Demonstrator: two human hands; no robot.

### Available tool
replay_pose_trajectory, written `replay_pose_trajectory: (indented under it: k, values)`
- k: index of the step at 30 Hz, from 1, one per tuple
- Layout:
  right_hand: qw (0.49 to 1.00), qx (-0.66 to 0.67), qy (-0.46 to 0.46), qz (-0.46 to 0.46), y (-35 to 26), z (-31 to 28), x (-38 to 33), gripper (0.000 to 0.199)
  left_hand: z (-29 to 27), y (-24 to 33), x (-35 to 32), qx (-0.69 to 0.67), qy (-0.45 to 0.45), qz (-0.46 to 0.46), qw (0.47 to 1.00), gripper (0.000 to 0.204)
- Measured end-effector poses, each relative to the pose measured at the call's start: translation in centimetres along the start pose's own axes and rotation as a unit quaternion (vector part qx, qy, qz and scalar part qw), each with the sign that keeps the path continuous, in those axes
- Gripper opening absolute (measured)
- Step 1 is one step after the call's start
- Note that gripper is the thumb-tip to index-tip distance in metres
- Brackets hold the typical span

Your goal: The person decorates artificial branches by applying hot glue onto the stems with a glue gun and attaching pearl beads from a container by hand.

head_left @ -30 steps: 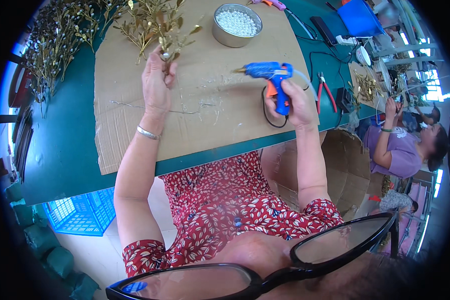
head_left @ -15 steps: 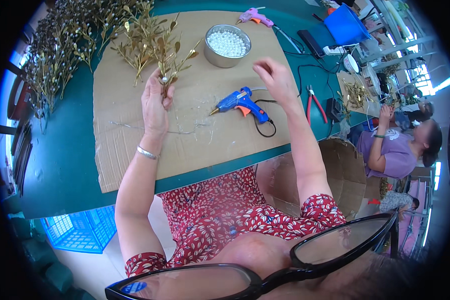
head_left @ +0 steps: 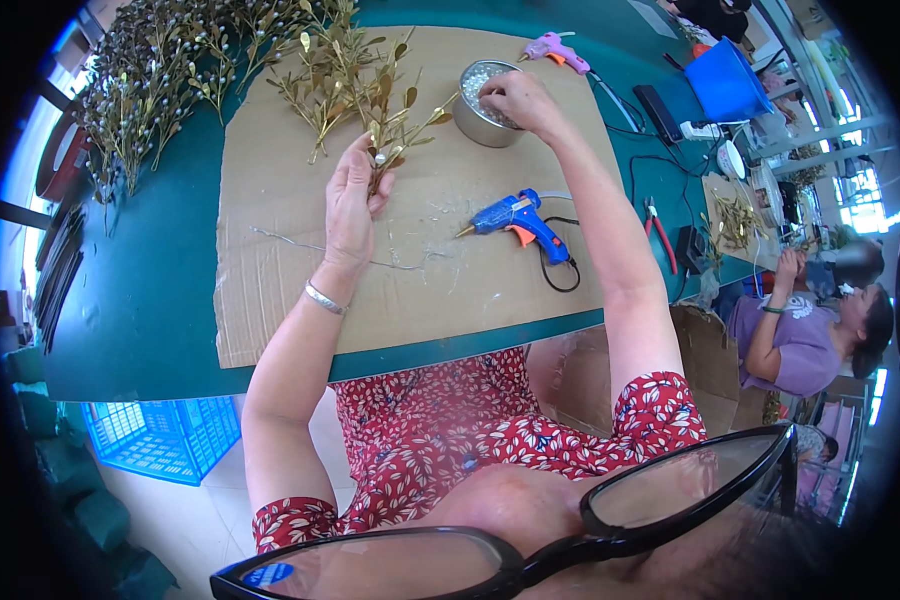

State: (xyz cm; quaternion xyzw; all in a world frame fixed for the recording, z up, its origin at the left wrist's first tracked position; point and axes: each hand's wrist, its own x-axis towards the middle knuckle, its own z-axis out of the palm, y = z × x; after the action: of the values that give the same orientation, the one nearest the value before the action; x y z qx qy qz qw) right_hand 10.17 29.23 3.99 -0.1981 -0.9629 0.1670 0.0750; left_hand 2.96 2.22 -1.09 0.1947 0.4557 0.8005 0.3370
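My left hand (head_left: 350, 212) is closed on a gold leafy artificial branch (head_left: 384, 125), held upright over the cardboard; a white pearl bead (head_left: 380, 158) shows on it just above my fingertips. My right hand (head_left: 526, 101) reaches into a round metal tin (head_left: 484, 129) of white pearl beads (head_left: 477, 78). Its fingers are drawn together at the beads, and the fingertips are hidden. Between my arms lies a blue hot glue gun (head_left: 520, 218), its nozzle pointing left. Other gold branches (head_left: 320, 95) rest just behind the held one.
Under the work is a cardboard sheet (head_left: 290, 310) on a green table (head_left: 140, 310). A pile of beaded branches (head_left: 155, 85) fills the far left. To the right are a pink glue gun (head_left: 555, 50), red-handled pliers (head_left: 660, 237), cables and a blue bin (head_left: 725, 85). A person (head_left: 800, 335) sits beyond.
My right hand has moved from above the cardboard, beside the tin, forward and left into the beads. My left hand still holds the branch. The whole view has shifted slightly.
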Motion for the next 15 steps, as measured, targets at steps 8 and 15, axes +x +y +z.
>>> replay_pose_trajectory:
  k: [8,15]
  values:
    - [0.845,0.533,0.031,0.02,-2.1,-2.4,-6.1,0.021,0.1,-0.2,-0.4,0.004,0.006,-0.008,1.0,0.056]
    - [0.772,0.634,0.041,-0.002,-4.1,-3.0,-10.6,0.022,0.9,-0.3,-0.9,0.018,-0.026,-0.016,0.999,0.056]
